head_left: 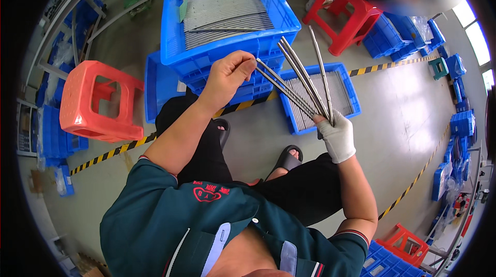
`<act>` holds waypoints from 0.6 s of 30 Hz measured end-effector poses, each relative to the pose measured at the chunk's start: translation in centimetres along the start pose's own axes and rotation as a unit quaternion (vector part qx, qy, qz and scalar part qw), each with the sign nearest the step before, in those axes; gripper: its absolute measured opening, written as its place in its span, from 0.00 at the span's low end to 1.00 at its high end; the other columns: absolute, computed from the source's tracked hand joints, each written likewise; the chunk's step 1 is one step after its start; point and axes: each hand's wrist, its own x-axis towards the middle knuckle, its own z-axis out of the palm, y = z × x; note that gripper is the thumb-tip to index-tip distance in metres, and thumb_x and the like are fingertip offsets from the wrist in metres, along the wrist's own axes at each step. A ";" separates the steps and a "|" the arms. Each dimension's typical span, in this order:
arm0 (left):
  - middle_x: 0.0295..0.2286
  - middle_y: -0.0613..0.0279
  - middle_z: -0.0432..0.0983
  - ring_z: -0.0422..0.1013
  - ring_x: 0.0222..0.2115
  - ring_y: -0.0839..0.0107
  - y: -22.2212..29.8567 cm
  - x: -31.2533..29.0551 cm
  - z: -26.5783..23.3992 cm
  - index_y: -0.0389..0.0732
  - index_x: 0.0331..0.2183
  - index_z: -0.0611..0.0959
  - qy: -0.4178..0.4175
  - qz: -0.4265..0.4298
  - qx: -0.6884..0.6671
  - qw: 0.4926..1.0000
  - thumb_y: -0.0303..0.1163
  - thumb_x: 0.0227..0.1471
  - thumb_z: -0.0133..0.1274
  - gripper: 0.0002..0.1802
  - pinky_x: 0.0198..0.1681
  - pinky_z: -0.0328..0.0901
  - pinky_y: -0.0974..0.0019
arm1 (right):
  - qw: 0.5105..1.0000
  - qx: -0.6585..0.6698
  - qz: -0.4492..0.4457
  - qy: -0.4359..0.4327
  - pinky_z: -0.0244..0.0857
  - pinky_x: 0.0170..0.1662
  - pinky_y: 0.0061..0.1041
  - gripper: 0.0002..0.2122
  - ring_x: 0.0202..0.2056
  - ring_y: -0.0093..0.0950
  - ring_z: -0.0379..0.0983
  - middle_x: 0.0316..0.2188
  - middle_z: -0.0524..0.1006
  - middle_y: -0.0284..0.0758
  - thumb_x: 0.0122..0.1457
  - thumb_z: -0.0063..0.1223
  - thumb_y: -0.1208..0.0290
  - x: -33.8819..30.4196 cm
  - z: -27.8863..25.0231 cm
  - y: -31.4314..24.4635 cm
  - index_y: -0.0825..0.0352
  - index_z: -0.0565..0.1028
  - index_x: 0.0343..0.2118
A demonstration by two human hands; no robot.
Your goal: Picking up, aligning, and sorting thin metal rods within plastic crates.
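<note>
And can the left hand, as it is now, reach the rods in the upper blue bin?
Probably yes: the left hand looks close to the upper blue bin, which is open on top; only its near wall seems to stand before the rods.

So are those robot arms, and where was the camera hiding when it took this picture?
No robot here: these are a person's own arms. The camera is worn on their head and looks down, so you see their dark green shirt and black sandals. Its very wide lens makes straight things look bent near the edge.

The right hand, in a white glove, has its grip around a few thin metal rods, spread like a fan. The bare left hand is up by the tips of some rods; I can't tell whether it touches them.

In front, a big upper blue bin has rows of thin rods in it, and a lower blue bin has rows too.
</note>
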 end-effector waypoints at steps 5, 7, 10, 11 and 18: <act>0.18 0.70 0.65 0.58 0.19 0.83 -0.3 0.3 -0.2 0.37 0.32 0.76 -0.034 -0.057 -0.131 0.989 0.38 0.57 0.46 0.13 0.22 0.52 0.79 | 1.000 0.011 0.016 0.001 0.59 0.22 0.16 0.10 0.18 0.13 0.61 0.16 0.70 0.27 0.53 0.56 0.70 -0.1 0.1 0.1 0.72 0.76 0.32; 0.18 0.70 0.65 0.57 0.19 0.83 -0.2 0.4 -0.4 0.37 0.32 0.76 -0.043 -0.067 -0.138 0.987 0.38 0.57 0.46 0.13 0.22 0.52 0.80 | 1.000 -0.003 -0.013 0.027 0.60 0.22 0.19 0.10 0.16 0.18 0.64 0.15 0.72 0.30 0.52 0.57 0.67 0.0 0.2 0.4 0.70 0.76 0.31; 0.18 0.71 0.64 0.56 0.18 0.84 -0.1 0.4 -0.8 0.37 0.32 0.76 -0.067 -0.113 -0.116 0.985 0.39 0.57 0.46 0.14 0.21 0.51 0.80 | 0.978 -0.170 -0.085 0.086 0.62 0.24 0.23 0.11 0.16 0.28 0.68 0.15 0.72 0.36 0.51 0.58 0.64 -0.1 -0.2 0.6 0.69 0.75 0.29; 0.17 0.71 0.64 0.56 0.18 0.85 -0.2 0.4 -1.0 0.37 0.31 0.76 -0.077 -0.123 -0.096 0.985 0.39 0.57 0.46 0.14 0.21 0.51 0.80 | 0.978 -0.171 -0.086 0.086 0.62 0.24 0.23 0.11 0.16 0.28 0.68 0.15 0.72 0.36 0.51 0.58 0.64 -0.3 -0.2 0.3 0.69 0.75 0.29; 0.18 0.74 0.63 0.55 0.20 0.86 -0.4 0.2 -1.0 0.39 0.27 0.78 0.042 -0.094 -0.070 0.992 0.42 0.55 0.49 0.16 0.22 0.49 0.81 | 0.963 -0.222 -0.110 0.103 0.63 0.25 0.29 0.13 0.19 0.36 0.71 0.15 0.72 0.40 0.51 0.58 0.61 -0.7 0.2 -0.7 0.67 0.75 0.29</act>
